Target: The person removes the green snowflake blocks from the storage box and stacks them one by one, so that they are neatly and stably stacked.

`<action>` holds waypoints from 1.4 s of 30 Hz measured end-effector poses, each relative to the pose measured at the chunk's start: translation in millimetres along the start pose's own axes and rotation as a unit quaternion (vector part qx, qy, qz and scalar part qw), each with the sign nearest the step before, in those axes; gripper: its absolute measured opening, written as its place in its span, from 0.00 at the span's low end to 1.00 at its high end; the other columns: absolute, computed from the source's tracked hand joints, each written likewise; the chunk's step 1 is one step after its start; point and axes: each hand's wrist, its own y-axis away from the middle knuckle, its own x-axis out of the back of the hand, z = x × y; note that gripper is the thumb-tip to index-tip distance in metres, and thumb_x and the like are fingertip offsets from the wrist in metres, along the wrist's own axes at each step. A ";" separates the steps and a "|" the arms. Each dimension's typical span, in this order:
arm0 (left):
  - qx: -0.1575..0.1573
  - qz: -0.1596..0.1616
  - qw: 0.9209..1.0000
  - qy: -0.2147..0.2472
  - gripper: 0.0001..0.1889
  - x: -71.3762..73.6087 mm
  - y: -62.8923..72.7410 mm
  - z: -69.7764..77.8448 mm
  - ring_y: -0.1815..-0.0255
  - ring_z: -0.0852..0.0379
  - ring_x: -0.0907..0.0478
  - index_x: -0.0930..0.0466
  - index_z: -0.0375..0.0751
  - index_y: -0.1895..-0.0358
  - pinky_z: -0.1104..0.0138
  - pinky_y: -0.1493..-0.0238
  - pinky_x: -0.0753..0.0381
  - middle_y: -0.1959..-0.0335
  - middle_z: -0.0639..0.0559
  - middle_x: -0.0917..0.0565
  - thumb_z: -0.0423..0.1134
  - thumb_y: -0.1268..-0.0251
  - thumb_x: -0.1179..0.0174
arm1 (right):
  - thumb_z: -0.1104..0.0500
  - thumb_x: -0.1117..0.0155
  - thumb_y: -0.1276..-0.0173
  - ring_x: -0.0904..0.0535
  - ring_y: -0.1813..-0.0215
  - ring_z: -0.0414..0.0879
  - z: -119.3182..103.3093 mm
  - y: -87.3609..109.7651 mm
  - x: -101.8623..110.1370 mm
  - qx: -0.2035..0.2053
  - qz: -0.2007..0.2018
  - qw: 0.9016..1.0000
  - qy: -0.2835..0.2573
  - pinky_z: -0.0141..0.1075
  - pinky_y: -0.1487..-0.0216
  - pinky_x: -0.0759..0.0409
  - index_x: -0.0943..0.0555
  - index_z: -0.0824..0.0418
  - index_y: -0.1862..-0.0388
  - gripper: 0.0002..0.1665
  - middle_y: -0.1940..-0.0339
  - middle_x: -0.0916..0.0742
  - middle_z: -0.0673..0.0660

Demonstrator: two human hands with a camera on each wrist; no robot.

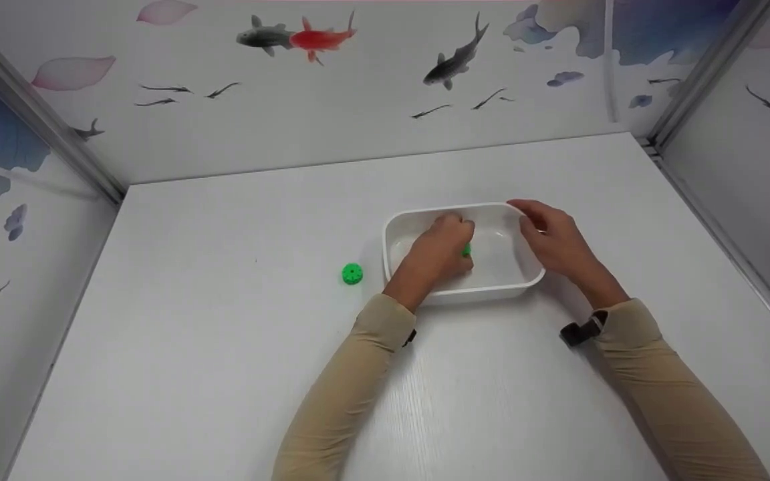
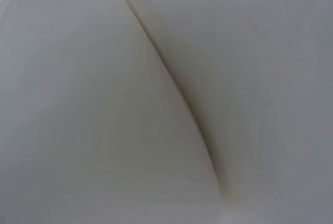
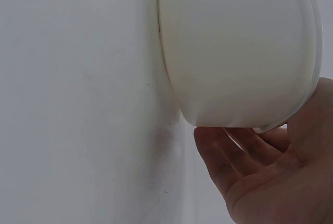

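Note:
A white rectangular plastic container [image 1: 472, 292] stands on the table. Inside it, my left hand [image 1: 440, 248] has curled fingers around a small green piece [image 1: 466, 250], mostly covered by the hand, so its shape cannot be made out. My right hand [image 1: 555, 240] grips the container's right end, thumb over the rim and fingers along the outer wall. In the right wrist view, the fingers [image 3: 239, 154] touch the outside of that end. Left of the container lies a green round wheel-like piece [image 1: 352, 273] with a hole in its middle. The left wrist view shows only the container's wall [image 2: 114, 109] close up.
The white table [image 1: 191, 334] extends on both sides of the container. Printed panels with fish, such as the back panel [image 1: 371, 100], wall it in at the back, left and right. A black strap [image 1: 584, 329] is on the right wrist.

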 end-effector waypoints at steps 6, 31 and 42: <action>-0.011 0.008 1.000 -0.003 0.10 1.3 2.2 -1.9 0.55 0.55 0.29 0.19 0.40 0.50 0.65 0.56 0.24 0.52 0.47 0.19 0.36 0.29 0.32 | 0.58 0.48 0.12 0.18 0.28 0.61 -0.5 -0.7 -1.7 -0.002 0.000 1.000 -0.002 0.59 0.28 0.19 0.25 0.58 0.20 0.26 0.26 0.17 0.64; -0.109 0.144 0.983 0.033 0.14 21.5 42.5 -16.4 0.40 0.52 0.16 0.16 0.39 0.40 0.69 0.37 0.14 0.42 0.44 0.14 0.38 0.23 0.37 | 0.57 0.49 0.12 0.18 0.27 0.61 0.0 -0.1 -2.8 -0.005 -0.003 1.000 -0.004 0.58 0.28 0.20 0.26 0.57 0.20 0.26 0.25 0.18 0.65; -0.140 0.193 0.971 0.016 0.15 27.0 69.5 -35.3 0.38 0.50 0.17 0.17 0.38 0.38 0.67 0.38 0.14 0.44 0.44 0.15 0.39 0.19 0.38 | 0.56 0.50 0.12 0.18 0.28 0.60 3.3 -1.5 -3.3 0.002 0.009 1.000 0.003 0.57 0.28 0.19 0.25 0.57 0.20 0.26 0.26 0.17 0.64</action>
